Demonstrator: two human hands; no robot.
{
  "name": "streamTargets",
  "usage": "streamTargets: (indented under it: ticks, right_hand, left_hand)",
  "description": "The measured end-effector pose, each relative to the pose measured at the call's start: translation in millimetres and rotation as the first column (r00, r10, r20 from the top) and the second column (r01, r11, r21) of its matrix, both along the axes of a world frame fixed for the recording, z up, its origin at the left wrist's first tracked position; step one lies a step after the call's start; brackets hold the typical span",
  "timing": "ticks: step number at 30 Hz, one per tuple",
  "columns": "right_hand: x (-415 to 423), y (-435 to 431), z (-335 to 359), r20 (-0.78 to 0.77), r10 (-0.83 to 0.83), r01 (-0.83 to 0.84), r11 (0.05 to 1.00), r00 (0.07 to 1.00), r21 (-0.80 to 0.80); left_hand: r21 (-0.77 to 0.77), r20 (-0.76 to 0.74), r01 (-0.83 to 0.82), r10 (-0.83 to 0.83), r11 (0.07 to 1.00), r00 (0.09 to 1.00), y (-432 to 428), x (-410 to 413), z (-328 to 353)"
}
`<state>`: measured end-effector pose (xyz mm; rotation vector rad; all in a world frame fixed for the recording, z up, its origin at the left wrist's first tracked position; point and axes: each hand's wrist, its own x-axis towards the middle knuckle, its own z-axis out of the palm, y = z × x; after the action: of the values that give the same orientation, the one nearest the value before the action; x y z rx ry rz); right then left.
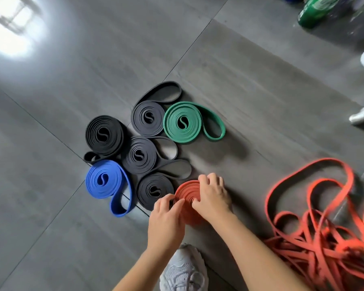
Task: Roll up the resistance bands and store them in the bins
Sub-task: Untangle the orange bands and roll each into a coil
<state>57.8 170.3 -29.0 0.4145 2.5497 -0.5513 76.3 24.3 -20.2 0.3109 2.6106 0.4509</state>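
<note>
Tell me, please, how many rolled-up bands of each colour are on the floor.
Black rolls: 4
Blue roll: 1
Green roll: 1
Red roll: 1
Total: 7
Tangled red pile: not countable.

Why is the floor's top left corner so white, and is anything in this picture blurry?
Head view: the white patch is window light glaring off the glossy floor; the loose orange bands at lower right are smeared by blur, like the green object at the top edge; the green roll and the orange roll held by the left hand and right hand look sharp.
</note>
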Motion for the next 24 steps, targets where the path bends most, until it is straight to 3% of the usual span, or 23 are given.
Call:
streamTargets:
  ticks: [4, 9, 14, 18, 22, 24]
  right_hand:
    - [6.6, 18.7, -2.0, 0.052, -0.033, 0.041, 0.986, 0.998, -0.163]
    - [32.3, 44.6, -2.8, 0.063, -0.239, 0.247, 0.938, 0.969, -0.243]
    - [92.3, 82.5, 6.5, -0.072, -0.283, 0.288, 0.956, 0.956, 0.063]
    - [142.7, 110.7, 17.2, 0.050, -0.270, 0.240, 0.916, 0.962, 0.322]
    - [165.0, 127.6, 28.8, 0.199, -0.167, 0.091, 0.935, 0.966, 0.342]
    - [162.1, 132.1, 42.2, 0.170, -0.146, 0.094, 0.955, 0.975, 0.280]
  left_hand:
    - [-0.102, -0.007, 0.089, -0.090, 0.991, 0.996, -1.2, -2.8, -3.3]
    - [-0.170, -0.038, 0.194, -0.203, 0.966, 0.978, 10.3, -9.2, -3.8]
    - [-0.266, 0.029, 0.174, -0.173, 0.948, 0.985, 23.5, -18.0, -7.5]
    - [-0.346, 0.130, 0.189, -0.153, 0.919, 0.980, 36.1, -27.8, 3.4]
    - [-0.307, 0.218, 0.238, -0.175, 0.921, 0.960, 53.4, -26.5, 26.3]
    - [-0.238, 0.268, 0.278, -0.212, 0.931, 0.940, 64.4, -24.0, 43.3]
